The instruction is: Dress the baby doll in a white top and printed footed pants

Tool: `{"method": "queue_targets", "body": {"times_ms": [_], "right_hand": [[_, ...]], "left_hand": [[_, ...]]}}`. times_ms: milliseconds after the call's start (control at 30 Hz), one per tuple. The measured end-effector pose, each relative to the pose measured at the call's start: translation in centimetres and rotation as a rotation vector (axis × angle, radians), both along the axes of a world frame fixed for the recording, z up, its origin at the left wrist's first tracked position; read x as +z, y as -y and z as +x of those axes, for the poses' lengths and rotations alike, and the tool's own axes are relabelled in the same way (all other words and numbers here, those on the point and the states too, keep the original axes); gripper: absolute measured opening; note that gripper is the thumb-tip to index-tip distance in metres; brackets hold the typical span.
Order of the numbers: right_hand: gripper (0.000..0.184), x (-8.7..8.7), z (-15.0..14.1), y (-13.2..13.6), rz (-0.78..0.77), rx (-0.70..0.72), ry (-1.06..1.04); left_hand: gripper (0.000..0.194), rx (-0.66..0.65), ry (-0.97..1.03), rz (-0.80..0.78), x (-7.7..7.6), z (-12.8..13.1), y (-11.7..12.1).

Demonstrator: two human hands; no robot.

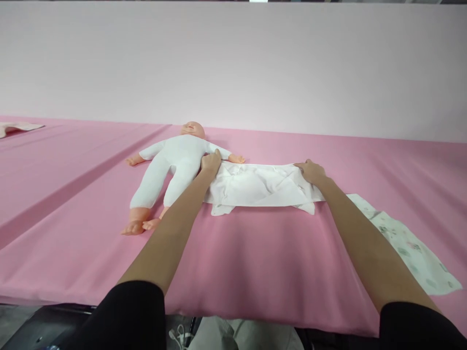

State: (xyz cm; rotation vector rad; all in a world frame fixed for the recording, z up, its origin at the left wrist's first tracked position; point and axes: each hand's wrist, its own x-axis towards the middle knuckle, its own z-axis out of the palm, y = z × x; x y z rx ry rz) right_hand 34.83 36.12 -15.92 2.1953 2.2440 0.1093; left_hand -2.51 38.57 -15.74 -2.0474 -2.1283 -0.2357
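Observation:
A baby doll (171, 165) in a white suit lies on its back on the pink sheet (241, 253), head toward the wall. Just to its right lies a folded white cloth (260, 187). My left hand (210, 161) is closed on the cloth's far left corner, right beside the doll's arm. At the cloth's far right corner my right hand (311, 171) grips the fabric with curled fingers. Both arms reach straight out across the bed.
A patterned white cloth (408, 248) lies flat at the right, partly under my right forearm. A pale cloth (18, 128) sits at the far left edge. A plain wall (233, 63) rises behind the bed. The bed's near edge runs below my elbows.

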Motion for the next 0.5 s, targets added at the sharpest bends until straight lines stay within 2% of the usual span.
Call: {"method": "queue_targets", "body": {"times_ms": [267,400,500], "right_hand": [[0.044,-0.1,-0.2,0.0,0.050,-0.023,0.066],[0.041,0.3,-1.0,-0.3,0.101,-0.012,0.032],[0.040,0.6,-1.8,-0.4,0.157,0.030,-0.035]], "left_hand": [[0.038,-0.131,-0.036,0.057,0.4,-0.2,0.7],[0.038,-0.170,-0.011,0.061,1.2,0.2,1.1],[0.038,-0.214,0.050,0.008,1.7,0.7,1.8]]}}
